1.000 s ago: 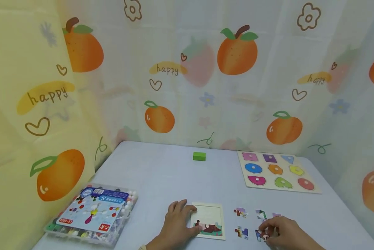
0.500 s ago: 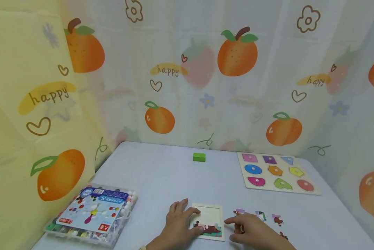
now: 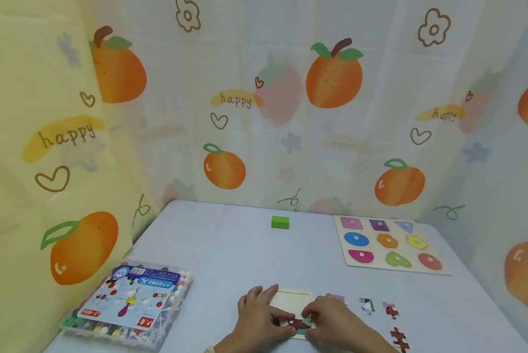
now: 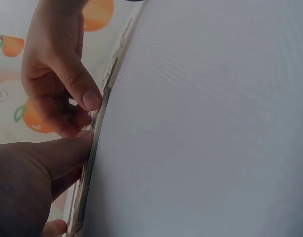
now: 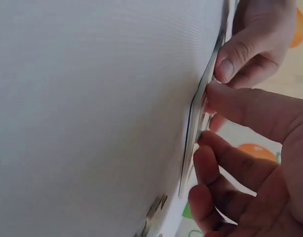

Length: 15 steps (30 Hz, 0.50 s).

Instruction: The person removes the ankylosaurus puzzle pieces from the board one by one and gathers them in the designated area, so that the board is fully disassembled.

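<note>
A small jigsaw puzzle tray (image 3: 290, 292) with a pale frame lies at the table's front. Along its near side are pieces with a brown dog picture (image 3: 297, 323) on teal. My left hand (image 3: 257, 321) grips the tray from the left, thumb at its near edge and index finger over the pieces. At the lower right corner my right hand (image 3: 334, 323) pinches a teal puzzle piece (image 3: 307, 322) between thumb and index finger. In the right wrist view, the right thumb and fingertips (image 5: 210, 140) touch the tray's edge; the piece itself is mostly hidden.
Loose puzzle pieces lie to the right, among them a brown piece (image 3: 398, 339) and a white-green piece (image 3: 366, 305). A shape board (image 3: 405, 252) is at the back right, a green block (image 3: 280, 222) at the back, a clear box of molecule parts (image 3: 127, 304) at left.
My right hand has moved left from the loose pieces to the tray's lower right corner. The left hand stays at the tray, its index finger now lower over the pieces.
</note>
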### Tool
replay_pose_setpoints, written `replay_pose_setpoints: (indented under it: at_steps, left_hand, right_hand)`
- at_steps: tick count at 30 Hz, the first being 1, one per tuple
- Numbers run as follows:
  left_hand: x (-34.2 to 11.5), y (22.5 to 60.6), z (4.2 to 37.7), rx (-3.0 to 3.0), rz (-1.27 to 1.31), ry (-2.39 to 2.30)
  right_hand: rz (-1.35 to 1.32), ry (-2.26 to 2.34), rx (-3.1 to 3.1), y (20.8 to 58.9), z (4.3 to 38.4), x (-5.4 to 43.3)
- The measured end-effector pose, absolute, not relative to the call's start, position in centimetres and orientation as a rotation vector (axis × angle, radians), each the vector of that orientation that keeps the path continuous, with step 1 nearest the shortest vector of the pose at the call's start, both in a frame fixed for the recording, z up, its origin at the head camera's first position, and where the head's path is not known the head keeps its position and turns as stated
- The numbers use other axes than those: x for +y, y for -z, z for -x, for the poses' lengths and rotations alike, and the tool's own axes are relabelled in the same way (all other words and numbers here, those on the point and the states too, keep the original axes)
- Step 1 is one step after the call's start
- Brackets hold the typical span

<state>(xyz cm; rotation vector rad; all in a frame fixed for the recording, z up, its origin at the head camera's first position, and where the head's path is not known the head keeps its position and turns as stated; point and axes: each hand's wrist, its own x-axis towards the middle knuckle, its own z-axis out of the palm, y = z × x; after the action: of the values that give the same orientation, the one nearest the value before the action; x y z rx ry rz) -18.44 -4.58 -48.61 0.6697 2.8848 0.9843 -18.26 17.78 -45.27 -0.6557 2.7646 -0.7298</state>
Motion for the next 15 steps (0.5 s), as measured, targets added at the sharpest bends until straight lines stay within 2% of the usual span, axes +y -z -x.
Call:
replay_pose_setpoints:
  at_steps: [10,15]
  left_hand:
    - [-4.5,48.4,18.3,2.874,-0.641,-0.992]
    - [-4.6,48.4,18.4,2.88,-0.635,-0.993]
  right_hand:
    - [0.539,0.787,2.746,44.3,18.2,16.9]
    - [0.513,0.767,2.782,43.0,17.7,17.9]
